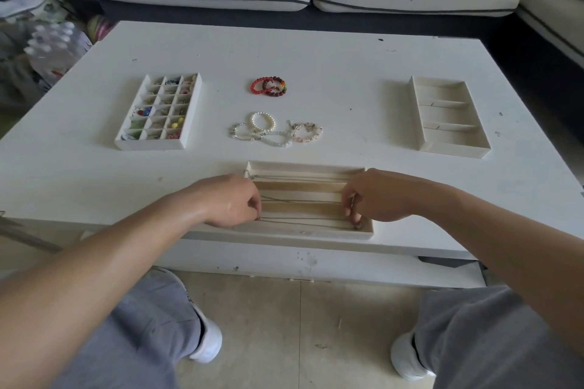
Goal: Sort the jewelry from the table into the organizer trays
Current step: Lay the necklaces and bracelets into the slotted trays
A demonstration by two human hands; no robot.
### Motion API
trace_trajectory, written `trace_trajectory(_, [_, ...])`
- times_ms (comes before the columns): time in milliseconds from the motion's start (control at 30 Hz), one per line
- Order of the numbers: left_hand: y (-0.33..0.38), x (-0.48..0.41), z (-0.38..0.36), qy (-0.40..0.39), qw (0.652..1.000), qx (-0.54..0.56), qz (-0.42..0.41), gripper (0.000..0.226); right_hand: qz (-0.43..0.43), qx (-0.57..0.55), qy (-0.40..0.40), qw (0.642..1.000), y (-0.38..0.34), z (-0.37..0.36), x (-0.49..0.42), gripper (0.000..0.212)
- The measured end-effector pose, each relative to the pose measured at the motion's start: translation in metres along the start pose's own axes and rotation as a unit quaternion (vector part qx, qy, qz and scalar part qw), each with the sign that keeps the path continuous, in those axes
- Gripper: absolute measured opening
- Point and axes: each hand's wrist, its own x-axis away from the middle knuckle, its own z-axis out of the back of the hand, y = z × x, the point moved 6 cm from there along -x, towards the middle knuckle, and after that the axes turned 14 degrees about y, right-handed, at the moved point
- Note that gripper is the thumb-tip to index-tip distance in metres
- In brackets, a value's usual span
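Left hand [234, 202] pinches one end of a thin chain necklace [306, 222]; right hand [376, 196] pinches the other end, fingers curled. The chain lies stretched along the nearest slot of the long-slot tray [316, 235], at the near edge of the table [316, 50]. Risk: uneven release could let it bunch or knot, and a dragged finger could snag the neighbouring chains [300, 200]. Unsorted mid-table are the red bead bracelets [268, 86] and pearl bracelets [275, 131], which overlap and are likely to lift together. Any reach for them passes over the laid chains. Grid tray [150, 146] stands left, three-section tray [455, 150] right.
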Motion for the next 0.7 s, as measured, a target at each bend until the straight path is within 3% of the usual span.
trace_trajectory(133, [-0.008,-0.003,0.015,0.063,0.995,0.071,0.037,0.02,-0.013,-0.021,0.124,0.992,-0.005,0.023,-0.004,0.029])
trace_trajectory(267, [-0.028,-0.008,0.017,0.117,0.985,0.068,0.103,0.017,-0.069,0.047,0.224,0.971,0.01,0.033,-0.01,0.014])
trace_trajectory(433, [-0.047,-0.015,-0.004,0.07,0.981,0.077,0.164,0.033,-0.192,0.031,0.202,0.96,0.035,0.028,-0.013,0.012])
trace_trajectory(567, [-0.045,-0.022,-0.011,0.06,0.979,0.111,0.158,0.03,-0.185,-0.014,0.061,0.981,0.037,0.006,-0.019,0.026])
trace_trajectory(667, [-0.049,-0.026,-0.012,0.084,0.979,0.105,0.15,0.029,-0.178,-0.001,0.04,0.983,0.031,-0.003,-0.021,0.023])
trace_trajectory(700, [-0.053,-0.025,-0.011,0.092,0.979,0.099,0.155,0.03,-0.202,-0.061,0.048,0.976,0.029,-0.003,-0.023,0.028])
